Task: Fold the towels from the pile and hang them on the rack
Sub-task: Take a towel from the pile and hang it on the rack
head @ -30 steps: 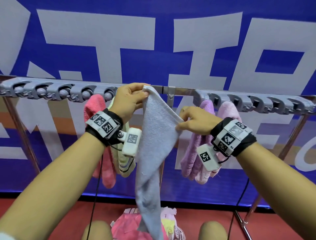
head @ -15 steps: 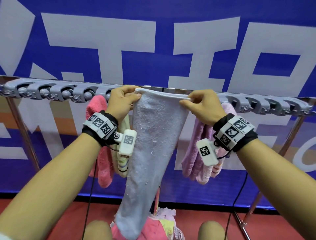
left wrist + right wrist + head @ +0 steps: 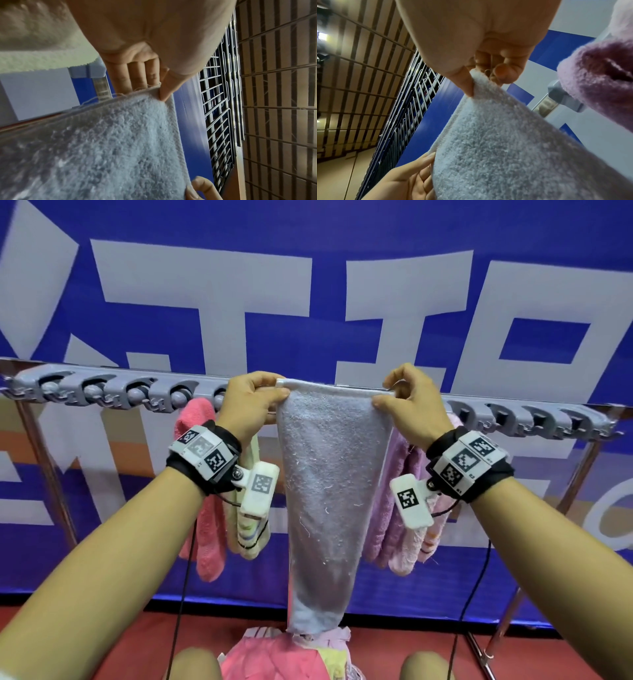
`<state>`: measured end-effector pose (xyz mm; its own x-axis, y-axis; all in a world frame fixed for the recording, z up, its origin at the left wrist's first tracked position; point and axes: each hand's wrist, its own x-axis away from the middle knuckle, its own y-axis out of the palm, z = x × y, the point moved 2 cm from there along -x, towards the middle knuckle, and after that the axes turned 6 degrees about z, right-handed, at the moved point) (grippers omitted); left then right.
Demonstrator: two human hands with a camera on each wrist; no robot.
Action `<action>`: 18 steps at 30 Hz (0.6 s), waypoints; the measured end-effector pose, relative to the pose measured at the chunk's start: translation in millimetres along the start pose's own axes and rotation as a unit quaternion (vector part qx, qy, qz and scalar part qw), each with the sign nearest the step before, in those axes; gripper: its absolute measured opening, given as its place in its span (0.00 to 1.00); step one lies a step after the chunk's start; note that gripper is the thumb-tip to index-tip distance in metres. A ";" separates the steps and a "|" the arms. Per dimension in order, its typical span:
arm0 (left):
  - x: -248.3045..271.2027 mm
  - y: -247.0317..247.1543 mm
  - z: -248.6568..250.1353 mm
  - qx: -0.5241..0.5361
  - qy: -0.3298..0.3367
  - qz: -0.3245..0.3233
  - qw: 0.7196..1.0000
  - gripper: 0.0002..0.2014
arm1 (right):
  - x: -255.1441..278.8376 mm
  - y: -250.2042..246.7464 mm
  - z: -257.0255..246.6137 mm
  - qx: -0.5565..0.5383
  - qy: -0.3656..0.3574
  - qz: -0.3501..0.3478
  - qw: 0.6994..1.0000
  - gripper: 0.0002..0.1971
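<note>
Pale blue terry towel stretched taut at top edge between both hands, just in front of rack bar, hanging down to towel pile on red floor. Left hand pinches left corner, thumb in front; right hand pinches right corner. Pink towel hangs left, purple towel right.

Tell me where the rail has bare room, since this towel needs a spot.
Free: the stretch of rail straight behind the blue towel, between the pink towel and yellow towel on the left and the purple towels on the right. Those flanks are crowded. The left hand and right hand pinch its top corners.
</note>
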<state>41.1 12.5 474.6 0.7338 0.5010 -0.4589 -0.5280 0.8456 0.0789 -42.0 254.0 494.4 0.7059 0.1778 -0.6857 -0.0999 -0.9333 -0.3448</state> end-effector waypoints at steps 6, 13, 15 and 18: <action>-0.1 -1.2 0.1 0.002 -0.012 -0.057 0.998 0.07 | 0.5 -7.8 -0.6 -0.021 -0.006 -0.035 0.999 0.11; -3.0 0.8 -4.8 -0.014 -0.026 -0.041 0.999 0.04 | 0.2 -5.7 -0.8 -0.010 0.005 -0.126 0.992 0.19; -3.3 0.7 -6.7 -0.024 -0.021 -0.035 0.999 0.04 | 2.3 -6.5 -4.1 -0.003 0.008 -0.143 0.990 0.19; -2.7 1.0 -8.8 -0.048 -0.007 -0.030 0.998 0.05 | 5.1 -7.0 -5.1 0.020 0.004 -0.154 0.988 0.19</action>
<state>34.8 10.4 468.2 0.7710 0.4527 -0.4478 -0.5208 0.8530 -0.0343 -34.1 259.9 496.5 0.7132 0.4487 -0.5386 0.0938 -0.8224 -0.5611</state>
